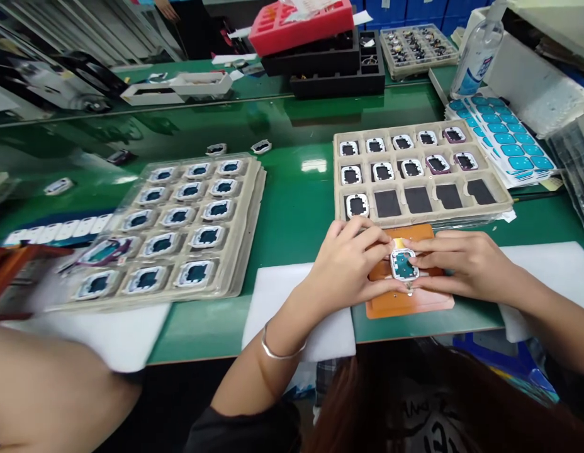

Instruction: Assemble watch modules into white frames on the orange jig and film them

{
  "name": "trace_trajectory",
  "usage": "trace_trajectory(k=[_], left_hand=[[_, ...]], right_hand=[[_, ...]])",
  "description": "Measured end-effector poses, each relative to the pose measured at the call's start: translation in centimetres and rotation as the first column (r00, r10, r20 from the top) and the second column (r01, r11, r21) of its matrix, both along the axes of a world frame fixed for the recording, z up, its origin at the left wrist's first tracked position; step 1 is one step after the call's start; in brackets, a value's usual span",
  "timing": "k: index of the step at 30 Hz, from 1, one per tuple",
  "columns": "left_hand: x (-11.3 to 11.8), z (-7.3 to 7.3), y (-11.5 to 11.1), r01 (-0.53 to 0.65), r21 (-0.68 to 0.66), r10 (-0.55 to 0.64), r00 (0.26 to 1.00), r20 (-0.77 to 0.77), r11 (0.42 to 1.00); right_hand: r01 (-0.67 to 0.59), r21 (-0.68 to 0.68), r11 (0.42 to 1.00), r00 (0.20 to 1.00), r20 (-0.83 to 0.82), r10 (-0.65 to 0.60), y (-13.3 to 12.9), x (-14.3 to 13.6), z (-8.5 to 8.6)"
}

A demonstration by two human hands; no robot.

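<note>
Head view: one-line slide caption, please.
Left hand and right hand hold a white-rimmed frame at an orange plate, beside a partly filled tray.

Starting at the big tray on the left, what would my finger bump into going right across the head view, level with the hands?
Left tray, middle white pad, left hand, white-rimmed piece, right hand, right white pad.

The left hand (pixel 351 258) and right hand (pixel 469 259) hold a white frame (pixel 405 267) at the orange pad (pixel 405 306). Just beyond the pad lies a tray (pixel 421 219), its nearest row bearing one frame; well left of the pad, a filled tray (pixel 239 239). Foam (pixel 280 299) flanks the pad on the desk (pixel 294 201).
</note>
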State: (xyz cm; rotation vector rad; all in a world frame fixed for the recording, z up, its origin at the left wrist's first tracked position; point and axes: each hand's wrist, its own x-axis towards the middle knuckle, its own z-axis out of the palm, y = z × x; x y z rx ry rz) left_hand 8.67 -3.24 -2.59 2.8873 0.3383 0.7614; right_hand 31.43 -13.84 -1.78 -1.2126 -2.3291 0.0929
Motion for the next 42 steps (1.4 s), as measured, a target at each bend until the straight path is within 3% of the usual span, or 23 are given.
trace_trajectory(k=[4, 7, 11, 13, 16, 21, 24, 27, 31, 37, 40, 42], left_hand=[[0.4, -0.3, -0.2, 0.032, -0.117, -0.012, 0.985, 0.172, 0.993], [0.8, -0.5, -0.7, 0.102, -0.218, -0.043, 0.965, 0.258, 0.971], [1.0, -0.4, -1.0, 0.172, -0.263, -0.111, 0.966, 0.231, 0.949], [1.1, -0.5, -1.1, 0.183, -0.279, -0.112, 0.961, 0.253, 0.943], [1.1, -0.7, -1.0, 0.172, -0.3, -0.07, 0.945, 0.32, 0.938], [1.2, -0.9, -1.0, 0.103, -0.296, 0.04, 0.898, 0.438, 0.95], [1.3, -0.6, -1.1, 0.088, -0.316, 0.066, 0.892, 0.447, 0.945], [1.4, -0.3, -1.2, 0.085, -0.328, 0.075, 0.893, 0.444, 0.941], [1.4, -0.3, -1.4, 0.063, -0.369, 0.123, 0.879, 0.461, 0.927], [1.2, 0.1, -1.8, -0.001, -0.503, 0.217, 0.902, 0.372, 0.864], [0.2, 0.7, -0.9, -0.056, -0.637, 0.337, 0.882, 0.33, 0.769], [-1.1, 1.2, 0.3, -0.179, -0.688, 0.478, 0.835, 0.272, 0.704]], right_hand=[[-0.023, 0.008, 1.0, 0.996, -0.09, 0.024, 0.3, 0.0, -0.1], [0.015, -0.096, 0.995, 0.968, -0.249, -0.038, 0.3, -0.3, -0.4], [-0.1, -0.339, 0.935, 0.809, -0.575, -0.122, 0.2, -0.8, -0.7], [-0.171, -0.413, 0.894, 0.747, -0.646, -0.155, 0.2, -0.8, -0.7], [-0.221, -0.42, 0.88, 0.724, -0.676, -0.141, 0.3, -0.7, -0.7], [-0.238, -0.273, 0.932, 0.753, -0.659, -0.001, 0.8, -0.5, -0.9], [-0.278, -0.232, 0.932, 0.753, -0.656, 0.062, 1.2, -0.4, -0.9], [-0.298, -0.258, 0.919, 0.725, -0.687, 0.042, 1.4, -0.3, -0.8], [-0.227, -0.355, 0.907, 0.714, -0.694, -0.093, 1.3, -0.2, -1.0], [-0.23, -0.483, 0.844, 0.614, -0.746, -0.259, 1.1, -0.5, -1.0], [-0.244, -0.512, 0.823, 0.566, -0.765, -0.308, 1.0, -0.7, -0.9], [-0.246, -0.514, 0.822, 0.578, -0.758, -0.302, 0.9, -0.8, -0.9]])
